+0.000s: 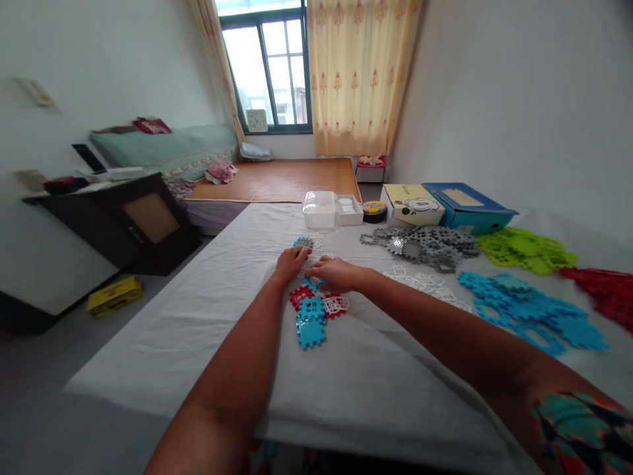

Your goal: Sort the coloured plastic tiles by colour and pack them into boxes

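Before me on the white cloth lies a joined group of toothed plastic building tiles. At its near end are a solid blue tile (311,332) and a windowed blue tile (312,307). Beside them are a red tile (301,297) and a white lattice piece (335,305) over red. My left hand (291,264) rests at the far left of the group, fingers closed near a grey-and-blue piece (302,242). My right hand (335,272) reaches in from the right, fingers bent together just above a blue frame (313,284). What either hand's fingertips grip is too small to tell.
To the right lie piles of grey tiles (420,245), white pieces (428,287), blue tiles (539,310), green tiles (527,249) and red tiles (606,297). At the back stand a clear plastic box (319,210), a yellow box (413,204) and a blue box (469,206).
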A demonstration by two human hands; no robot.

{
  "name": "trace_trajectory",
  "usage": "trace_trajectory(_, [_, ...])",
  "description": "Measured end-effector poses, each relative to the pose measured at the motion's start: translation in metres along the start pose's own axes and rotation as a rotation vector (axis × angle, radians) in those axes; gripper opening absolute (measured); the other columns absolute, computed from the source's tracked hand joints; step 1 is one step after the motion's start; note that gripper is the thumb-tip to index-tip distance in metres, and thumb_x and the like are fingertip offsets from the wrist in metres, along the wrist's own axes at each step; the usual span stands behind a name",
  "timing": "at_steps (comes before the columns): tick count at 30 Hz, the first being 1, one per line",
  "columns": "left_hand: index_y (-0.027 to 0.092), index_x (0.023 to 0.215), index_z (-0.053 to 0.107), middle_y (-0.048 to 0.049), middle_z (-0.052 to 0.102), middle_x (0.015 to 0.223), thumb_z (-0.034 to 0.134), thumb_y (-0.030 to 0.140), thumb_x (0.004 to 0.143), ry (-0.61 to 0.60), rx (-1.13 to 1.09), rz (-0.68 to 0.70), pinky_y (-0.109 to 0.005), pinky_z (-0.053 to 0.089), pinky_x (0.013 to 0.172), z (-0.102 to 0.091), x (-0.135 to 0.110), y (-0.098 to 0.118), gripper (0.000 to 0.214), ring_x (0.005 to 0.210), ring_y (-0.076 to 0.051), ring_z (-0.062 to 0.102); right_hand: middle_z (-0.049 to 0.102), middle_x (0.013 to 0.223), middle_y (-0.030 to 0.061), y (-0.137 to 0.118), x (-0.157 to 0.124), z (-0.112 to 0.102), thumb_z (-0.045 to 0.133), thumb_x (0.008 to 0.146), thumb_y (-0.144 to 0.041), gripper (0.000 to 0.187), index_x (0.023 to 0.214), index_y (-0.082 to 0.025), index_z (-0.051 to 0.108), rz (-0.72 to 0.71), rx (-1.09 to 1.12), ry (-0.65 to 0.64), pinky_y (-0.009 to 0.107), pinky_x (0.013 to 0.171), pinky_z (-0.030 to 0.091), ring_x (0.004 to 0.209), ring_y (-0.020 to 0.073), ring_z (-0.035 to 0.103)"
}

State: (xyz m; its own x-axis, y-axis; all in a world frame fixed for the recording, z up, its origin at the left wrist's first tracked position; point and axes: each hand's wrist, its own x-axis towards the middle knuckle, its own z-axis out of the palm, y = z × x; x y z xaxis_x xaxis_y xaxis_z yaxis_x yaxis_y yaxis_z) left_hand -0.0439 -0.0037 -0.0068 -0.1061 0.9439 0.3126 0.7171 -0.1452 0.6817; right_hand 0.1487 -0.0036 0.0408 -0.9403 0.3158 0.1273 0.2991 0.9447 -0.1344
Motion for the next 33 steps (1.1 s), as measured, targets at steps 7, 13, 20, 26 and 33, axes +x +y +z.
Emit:
trace_trajectory(7, [0.014, 0.094, 0.073, -0.0079, 0.074, 0.088, 0.039, 0.045, 0.086, 0.043, -0.078, -0.011, -0.03, 0.05, 0.074, -0.002, -0.002, 0.002, 0.047, 0.079, -0.02, 0.067, 0.061, 0.114, 0.0124, -0.012, -0.053, -0.03, 0.067, 0.079, -0.044, 0.051, 0.124, -0.02, 0.058, 0.182, -0.052, 0.074, 0.035, 0.084, 0.046, 0.1, 0.0243, 0.059])
trace_trajectory(13, [0.015, 0.094, 0.073, -0.0073, 0.074, 0.083, 0.04, 0.049, 0.084, 0.053, -0.073, -0.028, -0.031, 0.049, 0.073, -0.003, -0.003, 0.004, 0.048, 0.076, -0.02, 0.067, 0.069, 0.107, 0.0091, 0.046, -0.179, -0.047, 0.056, 0.084, -0.056, 0.045, 0.112, -0.022, 0.066, 0.455, -0.049, 0.165, 0.035, 0.083, 0.048, 0.097, 0.0241, 0.063])
trace_trajectory(20, [0.015, 0.092, 0.072, -0.0087, 0.073, 0.085, 0.046, 0.055, 0.081, 0.186, -0.247, -0.094, -0.028, 0.05, 0.063, -0.002, -0.002, 0.003, 0.049, 0.079, -0.021, 0.066, 0.07, 0.106, 0.0163, 0.129, -0.342, -0.077, 0.057, 0.081, -0.056, 0.042, 0.102, -0.023, 0.072, 0.903, -0.256, 0.156, 0.044, 0.078, 0.049, 0.094, 0.0313, 0.065])
trace_trajectory(26, [0.014, 0.092, 0.069, -0.0117, 0.072, 0.094, 0.048, 0.054, 0.08, 0.397, -0.435, -0.181, -0.026, 0.049, 0.061, -0.006, 0.0, -0.001, 0.047, 0.082, -0.02, 0.066, 0.068, 0.113, 0.0119, 0.113, -0.281, -0.07, 0.053, 0.087, -0.048, 0.038, 0.111, -0.022, 0.068, 0.641, -0.248, 0.274, 0.044, 0.09, 0.047, 0.105, 0.029, 0.061])
trace_trajectory(33, [0.013, 0.091, 0.068, -0.0134, 0.071, 0.096, 0.043, 0.053, 0.084, 0.452, -0.515, -0.217, -0.026, 0.048, 0.06, -0.007, 0.0, -0.003, 0.047, 0.082, -0.019, 0.067, 0.066, 0.118, 0.0113, 0.045, -0.062, -0.022, 0.056, 0.089, -0.035, 0.037, 0.121, -0.017, 0.061, 0.217, -0.021, 0.11, 0.038, 0.095, 0.045, 0.11, 0.0247, 0.056])
